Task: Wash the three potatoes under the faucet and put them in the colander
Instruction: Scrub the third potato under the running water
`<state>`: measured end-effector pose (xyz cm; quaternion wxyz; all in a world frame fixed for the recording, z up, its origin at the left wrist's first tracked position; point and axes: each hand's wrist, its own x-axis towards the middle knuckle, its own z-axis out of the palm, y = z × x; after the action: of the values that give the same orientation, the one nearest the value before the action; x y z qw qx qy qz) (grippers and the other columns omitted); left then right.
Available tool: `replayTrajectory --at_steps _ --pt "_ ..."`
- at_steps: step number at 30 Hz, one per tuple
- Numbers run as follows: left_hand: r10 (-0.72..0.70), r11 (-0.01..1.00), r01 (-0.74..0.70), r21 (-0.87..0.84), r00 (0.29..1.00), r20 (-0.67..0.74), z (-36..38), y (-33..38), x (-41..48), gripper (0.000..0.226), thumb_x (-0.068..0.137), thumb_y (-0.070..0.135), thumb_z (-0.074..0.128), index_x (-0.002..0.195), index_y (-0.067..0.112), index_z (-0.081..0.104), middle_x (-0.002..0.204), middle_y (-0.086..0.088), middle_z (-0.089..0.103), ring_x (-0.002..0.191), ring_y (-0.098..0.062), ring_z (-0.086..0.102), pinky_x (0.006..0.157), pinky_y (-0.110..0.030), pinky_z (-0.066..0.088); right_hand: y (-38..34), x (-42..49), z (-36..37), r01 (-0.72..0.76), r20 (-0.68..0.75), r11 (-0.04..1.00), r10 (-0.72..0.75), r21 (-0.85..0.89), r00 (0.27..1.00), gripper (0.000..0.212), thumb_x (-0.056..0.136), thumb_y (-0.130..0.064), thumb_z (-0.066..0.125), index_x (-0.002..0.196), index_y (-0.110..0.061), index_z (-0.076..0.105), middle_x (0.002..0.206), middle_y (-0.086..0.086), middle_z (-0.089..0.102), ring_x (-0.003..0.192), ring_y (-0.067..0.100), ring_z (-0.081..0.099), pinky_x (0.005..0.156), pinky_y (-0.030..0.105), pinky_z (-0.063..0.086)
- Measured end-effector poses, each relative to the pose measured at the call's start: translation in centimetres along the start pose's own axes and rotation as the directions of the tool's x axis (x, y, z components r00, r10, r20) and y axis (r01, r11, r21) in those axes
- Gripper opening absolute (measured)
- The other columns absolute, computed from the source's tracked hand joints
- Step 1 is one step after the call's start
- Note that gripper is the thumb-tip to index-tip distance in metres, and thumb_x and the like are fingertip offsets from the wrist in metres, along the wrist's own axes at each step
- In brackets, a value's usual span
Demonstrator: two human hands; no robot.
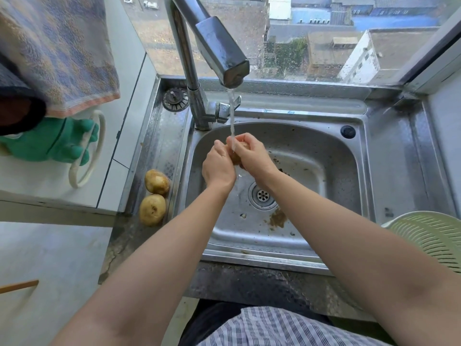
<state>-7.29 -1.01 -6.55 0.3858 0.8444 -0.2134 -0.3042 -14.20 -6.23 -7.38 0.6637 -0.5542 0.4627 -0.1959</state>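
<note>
Water runs from the steel faucet into the sink. Under the stream my left hand and my right hand both wrap around one brown potato, which is mostly hidden between them. Two more potatoes lie on the sink's left ledge, one farther and one nearer, touching each other. The pale green colander sits at the right edge, partly behind my right forearm; what shows of its inside holds nothing.
Bits of dirt lie around the drain. A sink strainer plug rests on the ledge by the faucet base. On the white counter at left hang a towel and a green rubber glove. A window stands behind the sink.
</note>
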Motion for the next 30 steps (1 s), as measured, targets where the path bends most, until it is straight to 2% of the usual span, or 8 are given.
replayTrajectory --at_steps 3,7,10,12,17,22,27,30 --pt "-0.038 0.999 0.038 -0.007 0.999 0.005 -0.7 -0.3 0.8 0.059 0.105 0.031 0.012 0.106 -0.001 0.062 0.11 -0.021 0.066 0.104 -0.037 0.06 0.093 -0.043 0.047 0.4 -0.8 -0.7 0.016 0.21 1.0 -0.011 -0.021 0.978 0.035 0.093 -0.027 0.064 0.123 -0.012 0.053 0.095 -0.002 0.06 0.073 0.003 0.056 0.059 0.012 0.047" --pt "0.065 0.997 -0.065 0.04 0.998 0.023 -0.1 0.2 -0.3 0.054 0.105 0.031 0.014 0.096 0.0 0.056 0.104 -0.02 0.067 0.097 -0.036 0.061 0.089 -0.045 0.049 -0.3 -0.1 0.4 0.008 -0.102 1.0 -0.006 0.015 0.995 0.024 0.095 -0.034 0.058 0.095 -0.01 0.058 0.086 0.007 0.064 0.076 0.016 0.059 0.073 0.039 0.057" --pt "-0.032 0.999 0.032 -0.036 0.999 -0.006 -0.4 -0.2 0.3 0.052 0.105 0.034 0.014 0.093 0.005 0.055 0.107 -0.022 0.065 0.102 -0.036 0.059 0.093 -0.044 0.048 -0.3 -0.3 -0.7 -0.043 0.155 0.997 0.033 0.061 0.987 0.027 0.1 -0.022 0.05 0.123 -0.009 0.056 0.101 0.006 0.058 0.075 0.009 0.052 0.059 0.015 0.046" --pt "-0.069 0.996 0.068 -0.057 0.998 -0.014 -0.8 -0.7 0.7 0.058 0.104 0.036 0.013 0.1 0.002 0.059 0.107 -0.021 0.065 0.102 -0.034 0.06 0.094 -0.044 0.048 0.2 -0.7 -1.6 -0.082 0.298 0.988 0.04 0.127 0.954 0.033 0.1 -0.016 0.05 0.133 -0.01 0.05 0.106 0.006 0.054 0.075 0.009 0.048 0.058 0.015 0.041" --pt "0.044 0.999 -0.044 -0.003 0.999 0.025 0.4 -0.3 -0.7 0.044 0.105 0.029 0.017 0.103 0.003 0.053 0.094 -0.016 0.058 0.091 -0.034 0.057 0.079 -0.039 0.044 -0.6 0.0 0.1 -0.099 -0.101 0.99 0.11 0.105 0.989 0.023 0.102 -0.026 0.044 0.095 -0.014 0.063 0.091 0.004 0.058 0.081 0.015 0.054 0.06 0.019 0.046" --pt "-0.011 0.998 0.011 -0.059 1.0 -0.009 -0.3 -1.0 0.7 0.052 0.105 0.031 0.015 0.102 -0.001 0.055 0.105 -0.027 0.061 0.101 -0.039 0.057 0.085 -0.043 0.045 0.2 -0.6 -1.6 -0.125 0.255 0.975 0.076 0.182 0.964 0.026 0.102 -0.019 0.045 0.125 -0.012 0.054 0.102 0.003 0.056 0.081 0.011 0.049 0.067 0.021 0.042" --pt "-0.004 1.0 0.004 -0.015 1.0 -0.003 0.9 -1.2 -0.6 0.043 0.104 0.026 0.018 0.105 -0.001 0.052 0.097 -0.022 0.059 0.095 -0.037 0.057 0.077 -0.04 0.042 -0.4 0.0 0.4 -0.102 -0.094 0.995 0.102 -0.004 0.99 0.027 0.103 -0.026 0.042 0.102 -0.009 0.063 0.096 0.007 0.059 0.086 0.016 0.055 0.062 0.018 0.047" --pt "-0.082 0.991 0.08 -0.111 0.997 -0.016 0.3 -1.7 0.0 0.046 0.104 0.028 0.018 0.109 -0.001 0.053 0.102 -0.023 0.058 0.098 -0.036 0.056 0.082 -0.04 0.043 0.0 -0.5 -0.9 -0.089 0.174 0.995 0.079 0.046 0.982 0.029 0.103 -0.019 0.043 0.125 -0.005 0.058 0.102 0.005 0.059 0.082 0.01 0.055 0.063 0.014 0.045"
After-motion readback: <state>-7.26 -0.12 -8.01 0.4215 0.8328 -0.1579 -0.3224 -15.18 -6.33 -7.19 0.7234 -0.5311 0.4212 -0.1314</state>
